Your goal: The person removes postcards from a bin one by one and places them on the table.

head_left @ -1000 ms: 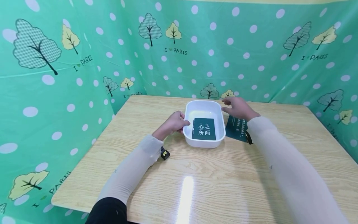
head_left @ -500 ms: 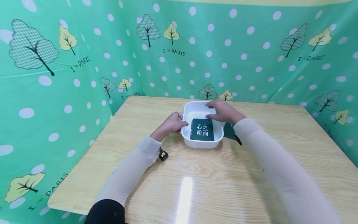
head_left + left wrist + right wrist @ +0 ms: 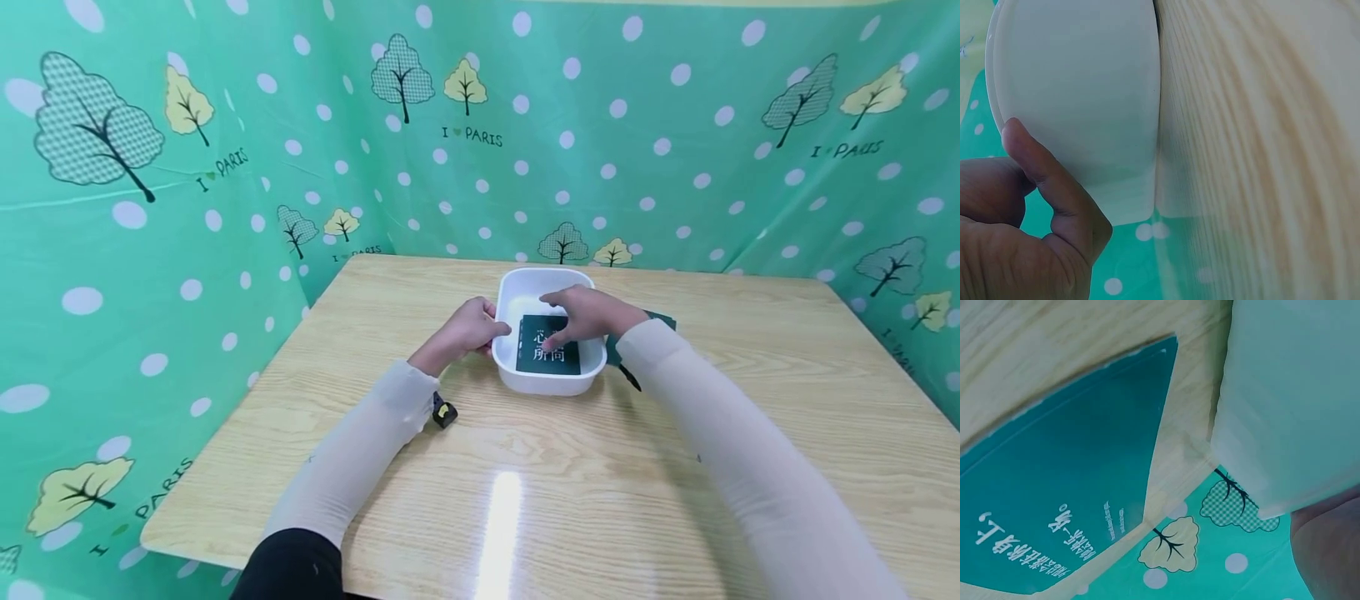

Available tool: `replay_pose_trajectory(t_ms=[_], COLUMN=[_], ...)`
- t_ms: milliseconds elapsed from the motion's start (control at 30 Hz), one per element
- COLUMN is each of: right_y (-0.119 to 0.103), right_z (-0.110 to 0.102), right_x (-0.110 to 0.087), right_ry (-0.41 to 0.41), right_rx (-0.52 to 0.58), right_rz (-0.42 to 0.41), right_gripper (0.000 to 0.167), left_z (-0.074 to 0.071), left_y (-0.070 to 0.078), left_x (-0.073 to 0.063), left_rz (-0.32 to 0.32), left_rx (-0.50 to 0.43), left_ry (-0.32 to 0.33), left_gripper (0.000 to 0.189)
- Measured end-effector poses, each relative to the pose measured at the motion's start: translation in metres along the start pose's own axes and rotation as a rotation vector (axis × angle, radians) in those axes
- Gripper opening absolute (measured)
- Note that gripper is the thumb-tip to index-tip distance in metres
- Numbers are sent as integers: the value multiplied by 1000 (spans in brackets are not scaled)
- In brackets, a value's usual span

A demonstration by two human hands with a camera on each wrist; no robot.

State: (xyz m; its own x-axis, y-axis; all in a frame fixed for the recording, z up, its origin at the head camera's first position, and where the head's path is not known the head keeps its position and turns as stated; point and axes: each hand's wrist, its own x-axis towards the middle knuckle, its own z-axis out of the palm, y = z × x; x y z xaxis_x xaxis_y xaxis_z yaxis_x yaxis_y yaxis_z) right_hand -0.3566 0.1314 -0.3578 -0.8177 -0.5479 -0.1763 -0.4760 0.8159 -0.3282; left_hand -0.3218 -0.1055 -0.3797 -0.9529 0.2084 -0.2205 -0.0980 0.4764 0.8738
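A white plastic basin [image 3: 547, 385] stands on the wooden table, and a dark green booklet [image 3: 531, 364] with white characters lies inside it. My left hand [image 3: 467, 327] pinches the basin's left rim between thumb and fingers; the left wrist view shows the thumb against the outer wall. Reaching in over the right rim, my right hand [image 3: 588, 312] has its thumb and fingers spread apart above the booklet and covers part of its cover. Whether the thumb touches it I cannot tell. Only a bit of that hand shows in the right wrist view.
A second dark green printed piece, a booklet or card [image 3: 1085, 450], lies on the table just right of the basin, partly under my right forearm in the head view. A green dotted curtain [image 3: 480, 183] hangs behind the table [image 3: 600, 483].
My right hand has moved left from beyond the basin's right rim to over the booklet inside, and its thumb has come down across the cover. The left hand keeps its hold on the rim.
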Motion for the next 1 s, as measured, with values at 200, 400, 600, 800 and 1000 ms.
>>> replay_pose_trajectory(t_ms=[200, 400, 600, 800, 1000], right_y=[-5, -5, -4, -4, -2], right_z=[0, 1, 4, 6, 4], right_x=[-1, 2, 4, 5, 2], right_ry=[-86, -119, -74, -7, 56], right_rx=[-43, -96, -76, -50, -82], right_rz=[76, 85, 92, 86, 47], right_gripper=[115, 111, 111, 113, 110], left_z=[1, 1, 1, 1, 1], left_y=[2, 0, -2, -1, 0], left_x=[-1, 1, 3, 2, 1], left_rz=[-5, -14, -4, -3, 2], left_rx=[6, 13, 0, -9, 1], left_ry=[10, 20, 14, 17, 9], left_gripper=[25, 24, 24, 25, 24])
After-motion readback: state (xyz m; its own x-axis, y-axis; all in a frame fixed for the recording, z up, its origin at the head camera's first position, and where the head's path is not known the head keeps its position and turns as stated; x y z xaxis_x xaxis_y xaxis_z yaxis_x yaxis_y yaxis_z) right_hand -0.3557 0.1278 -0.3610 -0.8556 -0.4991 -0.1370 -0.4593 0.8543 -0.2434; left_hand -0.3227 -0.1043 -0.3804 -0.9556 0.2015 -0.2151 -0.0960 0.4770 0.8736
